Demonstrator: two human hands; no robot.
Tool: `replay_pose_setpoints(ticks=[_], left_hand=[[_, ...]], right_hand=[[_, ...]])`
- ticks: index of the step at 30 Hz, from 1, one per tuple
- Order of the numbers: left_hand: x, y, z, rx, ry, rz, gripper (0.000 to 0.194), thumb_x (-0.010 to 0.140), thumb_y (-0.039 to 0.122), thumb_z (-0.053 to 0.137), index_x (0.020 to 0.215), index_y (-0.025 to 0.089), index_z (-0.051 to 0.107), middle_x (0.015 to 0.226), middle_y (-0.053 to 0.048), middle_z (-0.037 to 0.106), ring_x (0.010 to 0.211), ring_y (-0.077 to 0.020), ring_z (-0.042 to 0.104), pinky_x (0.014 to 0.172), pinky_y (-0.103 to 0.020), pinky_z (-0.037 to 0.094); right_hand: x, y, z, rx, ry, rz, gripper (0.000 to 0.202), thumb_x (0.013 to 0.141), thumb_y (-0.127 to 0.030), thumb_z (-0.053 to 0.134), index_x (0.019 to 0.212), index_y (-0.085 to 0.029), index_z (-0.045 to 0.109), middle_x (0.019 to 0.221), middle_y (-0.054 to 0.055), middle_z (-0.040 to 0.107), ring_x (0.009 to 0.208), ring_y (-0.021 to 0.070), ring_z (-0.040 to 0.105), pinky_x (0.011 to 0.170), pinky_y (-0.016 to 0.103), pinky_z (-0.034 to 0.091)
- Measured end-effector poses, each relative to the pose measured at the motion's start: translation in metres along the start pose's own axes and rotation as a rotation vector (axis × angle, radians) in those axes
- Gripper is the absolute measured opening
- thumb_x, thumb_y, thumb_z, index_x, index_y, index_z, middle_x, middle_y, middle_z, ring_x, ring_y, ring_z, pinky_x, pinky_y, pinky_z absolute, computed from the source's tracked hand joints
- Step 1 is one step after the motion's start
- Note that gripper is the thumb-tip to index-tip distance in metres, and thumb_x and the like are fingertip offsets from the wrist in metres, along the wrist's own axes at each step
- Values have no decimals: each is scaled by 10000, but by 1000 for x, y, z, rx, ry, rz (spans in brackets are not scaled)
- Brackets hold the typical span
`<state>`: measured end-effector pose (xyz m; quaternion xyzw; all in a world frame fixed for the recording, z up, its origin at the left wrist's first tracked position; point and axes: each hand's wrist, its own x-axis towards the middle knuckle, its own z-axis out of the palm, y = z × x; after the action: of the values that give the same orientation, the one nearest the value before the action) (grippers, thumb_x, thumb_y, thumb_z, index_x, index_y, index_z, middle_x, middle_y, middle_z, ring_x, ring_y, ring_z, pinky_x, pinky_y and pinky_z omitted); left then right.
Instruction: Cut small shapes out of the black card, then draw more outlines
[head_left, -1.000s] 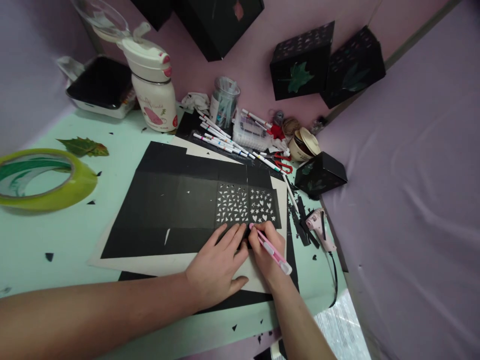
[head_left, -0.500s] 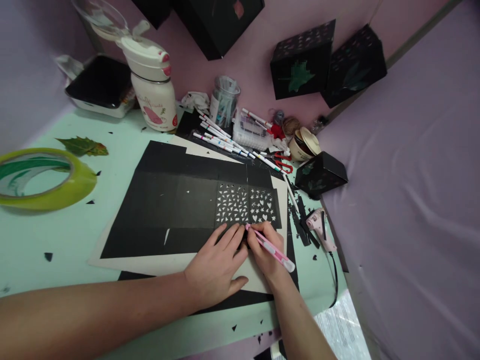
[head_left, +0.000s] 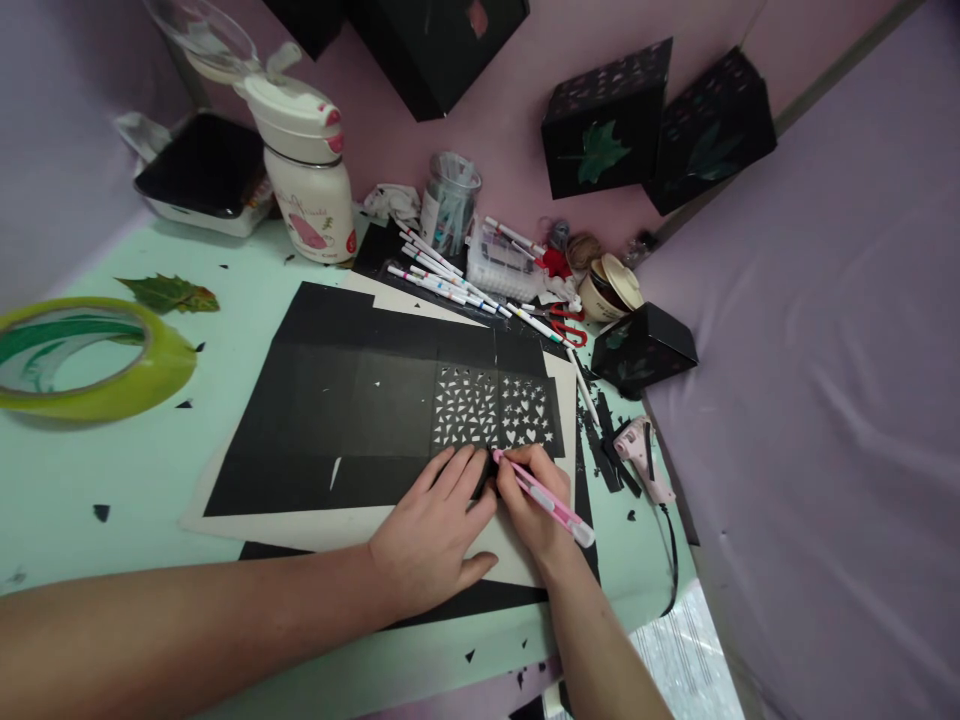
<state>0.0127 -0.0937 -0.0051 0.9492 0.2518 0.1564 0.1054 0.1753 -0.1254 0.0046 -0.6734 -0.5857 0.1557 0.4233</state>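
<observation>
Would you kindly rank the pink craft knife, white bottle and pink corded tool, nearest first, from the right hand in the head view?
1. Pink craft knife, in the right hand.
2. Pink corded tool, on the right.
3. White bottle, back left.

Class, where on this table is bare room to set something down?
Stray scraps aside: left, between tape, left forearm and white sheet; a smaller patch between leaf and bottle. Crowded: back, with jar and markers; right, with black strips and pink tool.
</observation>
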Motion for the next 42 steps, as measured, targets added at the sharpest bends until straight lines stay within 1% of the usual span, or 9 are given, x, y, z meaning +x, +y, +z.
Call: replay_pose_setpoints(ticks=[7,12,18,27,31,33,35,40,42], left_hand=[[1,0,-2,1,-5,8,628,801,584,588,1217,114,543,1403,-220,441,1317,-375,381,1131,-502,225],[1,0,-1,8,-4,7,650,806,591,579,1239,107,530,1410,-224,431,1323,-381,370,1134,-506,216],[1,0,-2,10,-12,6,645,798,598,582,1234,125,534,1411,-206,434,1319,-373,378,1137,-498,220],[1,0,-1,13,-5,9,656,803,595,578,1238,106,535,1412,-220,430,1323,-379,367,1137,-503,207],[1,0,0,26,-1,17,660,814,606,555,1241,104,531,1407,-224,430,1325,-382,362,1137,-504,199],[1,0,-1,34,1,17,655,819,606,546,1240,105,531,1404,-228,429,1324,-384,363,1136,-505,196],[1,0,-1,40,3,17,647,821,604,541,1238,110,531,1401,-230,431,1323,-385,365,1134,-508,195],[1,0,-2,54,-12,18,646,824,606,532,1241,112,525,1389,-225,444,1323,-382,370,1129,-504,210],[1,0,-2,55,-20,16,656,818,610,538,1244,112,523,1388,-219,449,1329,-378,363,1133,-499,207]], right_hand=[[0,3,1,-35,40,-5,119,871,-198,563,752,-195,565,690,-4,619,588,126,567,571,243,457],[-1,3,0,-21,120,13,89,874,-200,570,786,-196,578,678,-15,608,573,121,561,560,236,457],[0,2,1,-5,4,-22,78,872,-195,577,794,-194,585,714,2,625,624,136,584,603,256,469],[0,3,1,-28,73,10,87,890,-197,569,807,-194,596,690,-12,603,585,122,562,559,248,461],[1,6,0,35,142,1,103,893,-206,579,971,-198,647,896,39,685,773,163,649,715,295,530],[1,10,1,100,110,36,201,899,-206,569,1085,-208,646,981,54,698,846,185,668,759,323,542],[1,14,2,146,56,85,259,909,-197,547,1152,-221,634,973,49,705,811,186,678,728,329,550],[7,8,2,16,38,-17,171,892,-197,591,1045,-228,661,991,53,675,929,212,632,830,370,512],[10,5,3,-23,1,-56,159,898,-191,583,1034,-235,653,963,48,663,929,211,615,821,363,500]])
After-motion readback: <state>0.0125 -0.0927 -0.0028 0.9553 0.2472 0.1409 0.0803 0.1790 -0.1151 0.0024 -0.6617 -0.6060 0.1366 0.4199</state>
